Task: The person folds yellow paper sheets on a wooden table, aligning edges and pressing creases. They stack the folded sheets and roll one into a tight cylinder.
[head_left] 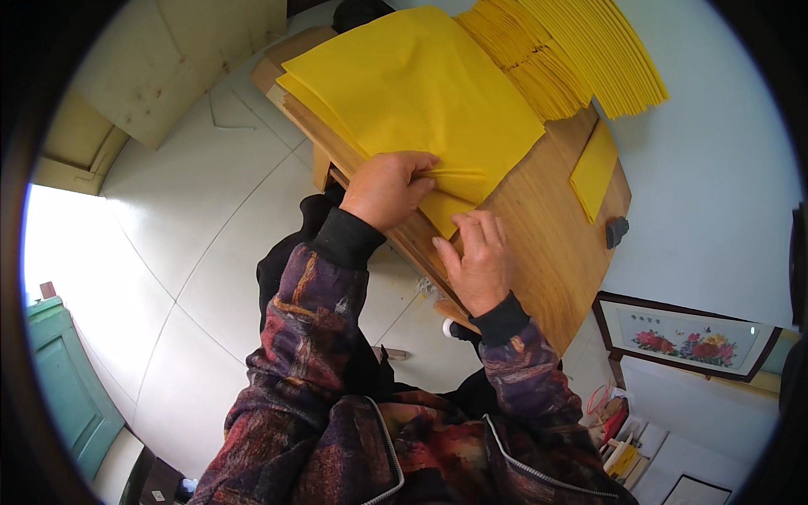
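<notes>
A large yellow cloth-like sheet [412, 84] lies over the far left part of the wooden table [539, 227], apparently in more than one layer. My left hand [391, 187] is closed on its near edge, pinching the sheet between thumb and fingers and bunching it into small folds. Just right of the sheet's near corner, over the table's front edge, my right hand [480, 261] has its thumb and fingers apart with nothing visible in them. Its fingertips are close to the sheet; whether they touch it I cannot tell.
Folded yellow pieces form a thick stack [581, 59] at the table's far end. One flat yellow piece [595, 172] and a small dark object [617, 231] lie by the right edge. A framed flower picture [686, 337] stands at right. Pale floor tiles [210, 244] spread left.
</notes>
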Available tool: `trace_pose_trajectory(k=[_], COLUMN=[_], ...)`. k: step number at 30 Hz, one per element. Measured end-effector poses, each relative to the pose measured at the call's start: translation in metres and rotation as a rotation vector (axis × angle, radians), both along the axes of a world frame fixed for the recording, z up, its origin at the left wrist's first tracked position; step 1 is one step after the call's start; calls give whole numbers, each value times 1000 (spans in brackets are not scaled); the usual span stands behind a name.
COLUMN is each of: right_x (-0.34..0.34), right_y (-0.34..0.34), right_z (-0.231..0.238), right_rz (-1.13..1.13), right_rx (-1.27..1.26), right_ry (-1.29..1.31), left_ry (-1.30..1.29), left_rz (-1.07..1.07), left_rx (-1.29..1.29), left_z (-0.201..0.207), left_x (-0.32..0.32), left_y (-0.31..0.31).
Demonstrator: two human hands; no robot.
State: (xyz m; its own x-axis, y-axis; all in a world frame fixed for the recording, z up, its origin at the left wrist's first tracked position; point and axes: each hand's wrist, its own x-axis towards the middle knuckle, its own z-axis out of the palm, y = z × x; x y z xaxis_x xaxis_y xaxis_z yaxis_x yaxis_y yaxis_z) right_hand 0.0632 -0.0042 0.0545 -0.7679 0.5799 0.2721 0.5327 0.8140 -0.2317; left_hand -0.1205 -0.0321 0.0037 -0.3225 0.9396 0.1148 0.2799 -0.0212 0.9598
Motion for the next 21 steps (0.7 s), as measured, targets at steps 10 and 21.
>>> trace_pose_trajectory(k=[10, 21], right_x=[-3, -6], right_y=[11, 27], right_z=[-2, 10], right_rz=[-56, -127], right_rx=[-221, -609], right_ry=[97, 94], left_ry=[63, 28], left_rz=[-23, -50], left_rx=[28, -31], left_z=[4, 8], left_x=[-4, -5], left_y=[-3, -4])
